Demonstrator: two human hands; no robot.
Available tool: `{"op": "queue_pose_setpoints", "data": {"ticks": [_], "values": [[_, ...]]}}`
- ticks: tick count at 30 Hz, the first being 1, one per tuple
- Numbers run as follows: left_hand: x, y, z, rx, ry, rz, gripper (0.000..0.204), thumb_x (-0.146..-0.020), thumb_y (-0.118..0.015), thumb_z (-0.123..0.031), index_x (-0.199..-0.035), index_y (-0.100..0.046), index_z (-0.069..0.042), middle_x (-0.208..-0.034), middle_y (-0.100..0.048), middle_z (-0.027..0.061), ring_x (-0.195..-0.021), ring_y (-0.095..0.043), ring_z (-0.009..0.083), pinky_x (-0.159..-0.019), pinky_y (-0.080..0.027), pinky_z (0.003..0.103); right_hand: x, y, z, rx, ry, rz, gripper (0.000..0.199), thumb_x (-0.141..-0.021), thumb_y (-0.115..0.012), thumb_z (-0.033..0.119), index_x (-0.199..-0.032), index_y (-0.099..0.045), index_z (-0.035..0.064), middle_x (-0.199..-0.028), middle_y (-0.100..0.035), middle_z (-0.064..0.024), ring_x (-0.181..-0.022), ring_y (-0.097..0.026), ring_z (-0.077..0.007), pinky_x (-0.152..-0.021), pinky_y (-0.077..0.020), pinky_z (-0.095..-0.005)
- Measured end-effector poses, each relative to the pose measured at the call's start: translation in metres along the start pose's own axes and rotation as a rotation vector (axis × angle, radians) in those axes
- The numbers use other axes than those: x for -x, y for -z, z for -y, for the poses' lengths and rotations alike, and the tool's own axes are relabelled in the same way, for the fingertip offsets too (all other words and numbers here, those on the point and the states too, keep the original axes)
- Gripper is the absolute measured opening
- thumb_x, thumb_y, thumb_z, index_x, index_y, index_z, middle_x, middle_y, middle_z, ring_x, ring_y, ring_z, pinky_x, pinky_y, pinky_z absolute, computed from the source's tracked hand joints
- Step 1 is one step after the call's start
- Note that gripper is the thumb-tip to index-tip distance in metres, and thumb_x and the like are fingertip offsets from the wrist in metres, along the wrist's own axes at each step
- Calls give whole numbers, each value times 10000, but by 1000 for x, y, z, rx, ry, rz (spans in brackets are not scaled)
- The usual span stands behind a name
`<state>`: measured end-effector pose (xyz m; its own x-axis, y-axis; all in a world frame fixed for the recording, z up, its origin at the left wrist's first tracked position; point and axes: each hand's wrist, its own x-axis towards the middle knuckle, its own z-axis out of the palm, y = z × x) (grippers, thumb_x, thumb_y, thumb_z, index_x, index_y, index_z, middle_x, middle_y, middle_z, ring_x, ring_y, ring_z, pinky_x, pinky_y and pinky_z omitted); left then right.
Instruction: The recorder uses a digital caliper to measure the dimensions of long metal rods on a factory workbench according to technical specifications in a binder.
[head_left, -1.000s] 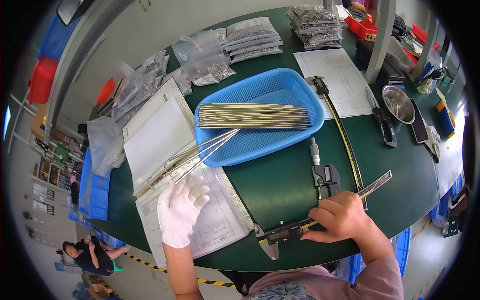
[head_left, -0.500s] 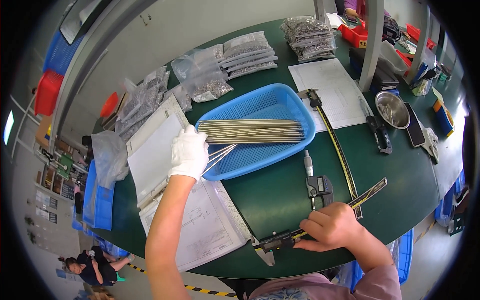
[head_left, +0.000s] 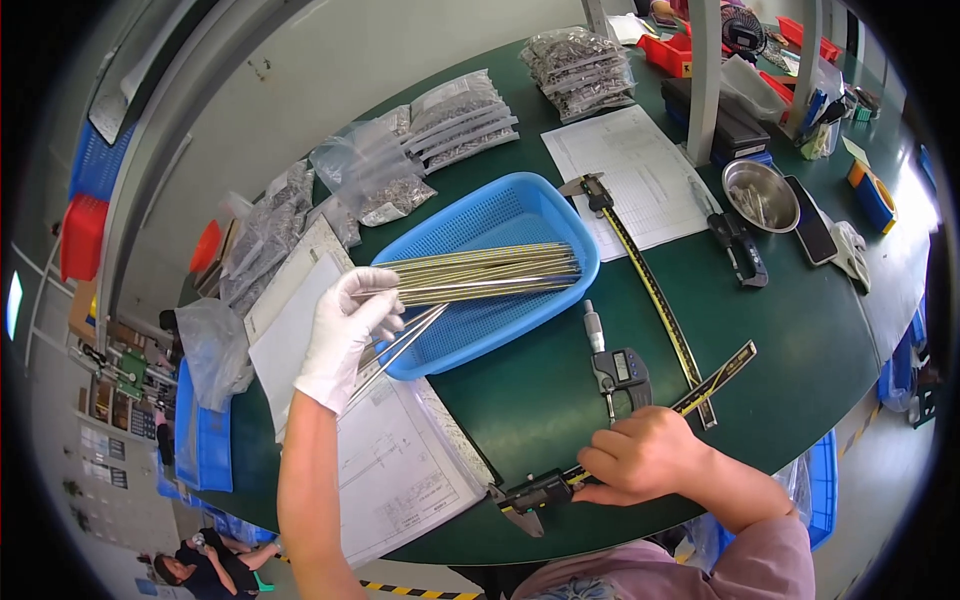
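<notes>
Several long thin metal rods (head_left: 490,271) lie across a blue perforated plastic basket (head_left: 470,350), their left ends over its rim. My left hand (head_left: 345,335), in a white glove, is closed at those ends, with thumb and fingers pinched around what looks like one rod. A few separate rods (head_left: 405,345) slant out over the basket's near-left edge, beside the glove. My bare right hand (head_left: 640,455) is wrapped around the beam of a digital caliper (head_left: 540,493), its jaws pointing left near the table's front edge. Just beyond that hand lies a digital micrometer (head_left: 620,370).
A longer caliper (head_left: 640,260) lies right of the basket, partly over a paper sheet (head_left: 650,170). An open binder with drawings (head_left: 400,470) sits under my left arm. Bagged metal parts (head_left: 460,115) line the back. A metal bowl (head_left: 760,196), phone (head_left: 812,225) and another micrometer (head_left: 738,245) stand right.
My left hand has shifted left and slightly down, its fingers now pinched at the rod ends. The rods in the basket sit at a different tilt. My right hand still grips the caliper. The view has shifted.
</notes>
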<state>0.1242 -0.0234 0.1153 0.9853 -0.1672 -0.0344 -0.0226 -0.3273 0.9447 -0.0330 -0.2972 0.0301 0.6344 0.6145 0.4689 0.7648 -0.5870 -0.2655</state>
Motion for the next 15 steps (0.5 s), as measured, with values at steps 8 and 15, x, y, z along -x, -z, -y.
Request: {"op": "queue_pose_setpoints", "data": {"ticks": [8, 15], "values": [[-26, -69, 19, 355, 66, 180, 337, -937, -479, -332, -1016, -594, -25, -743, -600, 30, -654, -590, 117, -591, -480, 228, -2, -4, -3, 14, 53, -27, 334, -703, -677, 407, -655, -515, 118, -552, -395, 10, -429, -478, -148, -368, -366, -287], [-58, -108, 41, 324, 243, 392, 455, -929, -460, -399, -1101, -570, 8, -992, -638, 142, -822, -623, 172, -729, -499, 284, -4, -2, 2, -10, 68, -39, 328, -690, -695, 411, -685, -553, 115, -561, -412, 9, -434, -486, -147, -373, -369, -286]]}}
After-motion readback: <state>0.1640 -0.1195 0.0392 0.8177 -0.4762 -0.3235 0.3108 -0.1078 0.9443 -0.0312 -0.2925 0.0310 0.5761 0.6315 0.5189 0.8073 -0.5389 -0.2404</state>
